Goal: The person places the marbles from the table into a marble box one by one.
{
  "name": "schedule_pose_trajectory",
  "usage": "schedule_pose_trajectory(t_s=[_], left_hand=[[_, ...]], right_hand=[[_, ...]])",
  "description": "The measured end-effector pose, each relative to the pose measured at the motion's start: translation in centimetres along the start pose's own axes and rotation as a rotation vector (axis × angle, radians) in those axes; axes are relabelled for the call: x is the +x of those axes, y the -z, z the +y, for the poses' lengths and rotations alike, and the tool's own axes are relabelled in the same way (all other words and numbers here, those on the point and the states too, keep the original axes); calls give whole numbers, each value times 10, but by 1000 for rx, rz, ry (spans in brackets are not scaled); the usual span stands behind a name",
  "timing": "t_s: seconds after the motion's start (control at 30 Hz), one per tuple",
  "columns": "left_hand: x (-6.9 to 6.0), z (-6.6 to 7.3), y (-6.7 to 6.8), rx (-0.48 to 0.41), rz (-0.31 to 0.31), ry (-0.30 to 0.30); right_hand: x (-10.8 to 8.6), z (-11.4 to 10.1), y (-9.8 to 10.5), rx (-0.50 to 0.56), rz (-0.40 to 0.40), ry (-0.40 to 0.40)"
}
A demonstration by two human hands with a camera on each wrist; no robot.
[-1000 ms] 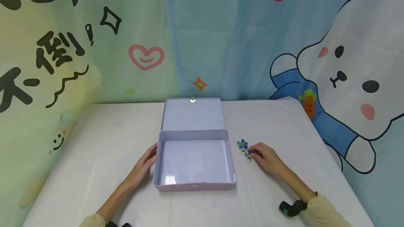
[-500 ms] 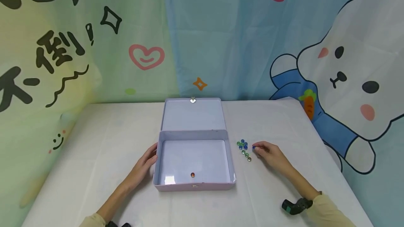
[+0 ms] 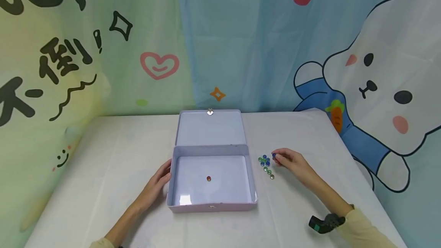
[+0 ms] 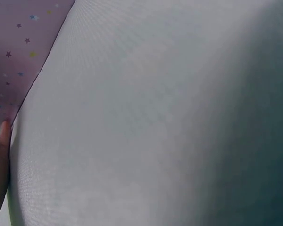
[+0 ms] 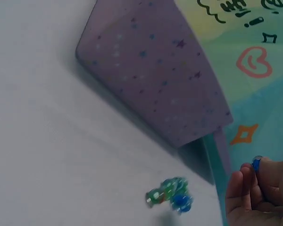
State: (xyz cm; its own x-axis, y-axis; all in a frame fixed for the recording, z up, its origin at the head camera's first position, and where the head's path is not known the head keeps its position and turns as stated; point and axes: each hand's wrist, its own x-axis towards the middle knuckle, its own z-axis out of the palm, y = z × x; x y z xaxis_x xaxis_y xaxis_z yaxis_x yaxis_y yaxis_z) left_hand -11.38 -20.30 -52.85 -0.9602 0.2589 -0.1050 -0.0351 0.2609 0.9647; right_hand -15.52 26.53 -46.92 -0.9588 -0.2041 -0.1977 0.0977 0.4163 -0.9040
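The lilac box (image 3: 211,206) stands with its lid (image 3: 211,127) laid back, and an orange-brown marble (image 3: 208,178) lies on its floor. My left hand (image 3: 151,190) rests against the box's left side; in the left wrist view its fingers touch the star-printed wall (image 4: 23,52). My right hand (image 3: 294,165) pinches a blue marble (image 3: 273,155) between thumb and fingertip, seen also in the right wrist view as a blue marble (image 5: 256,164) held above the table. Just left of that hand lie several blue and green marbles (image 3: 264,160), with paler ones (image 3: 270,172) trailing toward the front.
A white cloth (image 3: 131,137) covers the table. Behind it hangs a printed curtain (image 3: 224,41) with a rabbit, hearts and lettering. A black device (image 3: 326,223) is strapped at my right wrist.
The orange-brown marble has appeared in the box and shifted toward its middle. My right hand has lifted a blue marble away from the group. My left hand has stayed at the box.
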Motion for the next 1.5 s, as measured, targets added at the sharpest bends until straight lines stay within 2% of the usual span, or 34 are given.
schedule_pose_trajectory(t_s=[0.23, 0.4, 0.63, 0.8, 1.03, 1.13, 1.27, 1.4, 1.5], left_hand=[[0, 1, 0, 11, 1, -4], [0, 0, -1, 10, -3, -11], [0, -1, 0, 5, -2, -32], [1, 0, 0, 3, -4, -34], [1, -1, -1, -4, -9, -27], [3, 1, -1, -7, -14, -31], [4, 2, -1, -10, -10, -17], [3, 1, 0, -6, -9, -7], [2, 0, 0, -3, -15, -21]], right_hand=[[8, -38, -11, -77, -67, 37], [18, -66, -26, -127, -143, 58], [33, -105, -51, -175, -254, 169], [49, -123, -70, -199, -324, 238], [73, -139, -105, -223, -450, 276], [85, -142, -123, -242, -536, 280], [97, -143, -153, -346, -640, 310], [104, -141, -182, -483, -694, 345], [106, -138, -199, -540, -735, 348]])
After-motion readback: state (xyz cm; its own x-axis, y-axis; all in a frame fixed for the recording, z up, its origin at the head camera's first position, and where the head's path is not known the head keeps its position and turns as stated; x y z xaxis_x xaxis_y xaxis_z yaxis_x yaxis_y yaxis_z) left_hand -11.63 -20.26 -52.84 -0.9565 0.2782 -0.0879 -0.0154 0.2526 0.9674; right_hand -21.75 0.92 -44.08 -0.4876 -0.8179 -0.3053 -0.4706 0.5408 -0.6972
